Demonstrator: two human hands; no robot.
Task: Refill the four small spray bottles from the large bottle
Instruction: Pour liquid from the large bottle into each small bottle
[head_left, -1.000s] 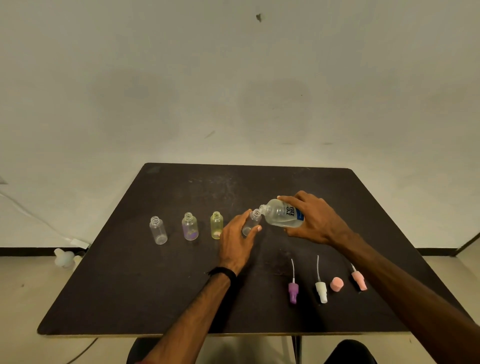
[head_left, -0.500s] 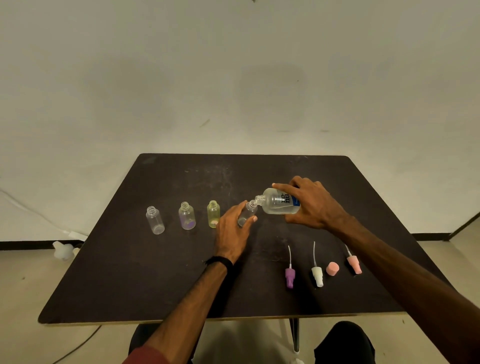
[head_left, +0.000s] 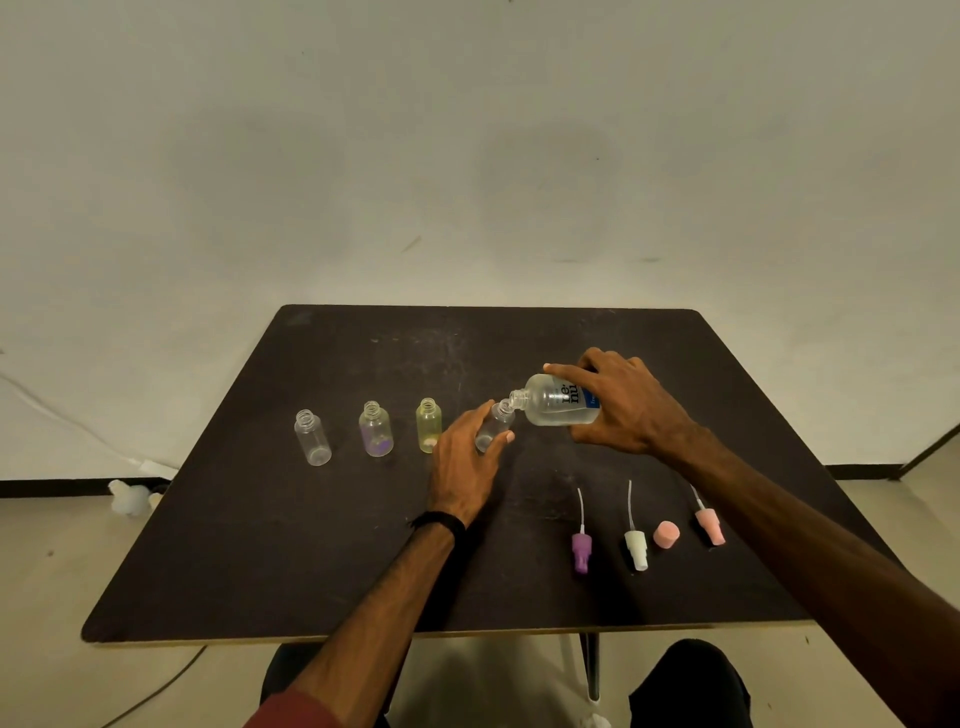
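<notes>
The right hand (head_left: 621, 408) grips the tipped large bottle (head_left: 558, 402). The left hand (head_left: 465, 460) clasps a small bottle (head_left: 493, 423), partly hidden behind its fingers.

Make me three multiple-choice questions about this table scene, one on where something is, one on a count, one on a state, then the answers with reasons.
1. Where do the loose spray tops lie?
A. left of the bottles
B. at the near right of the table
C. on the floor

2. How many small bottles stand untouched?
A. one
B. three
C. five

3. How is the large bottle held?
A. upright
B. tipped sideways
C. lying on the table

Answers:
1 B: the purple spray top, white spray top and pink spray top lie near the table edge, on the right.
2 B: the clear bottle, purple bottle and yellow bottle stand alone.
3 B: the right hand tips the large bottle toward the small bottle in the left hand.
</notes>
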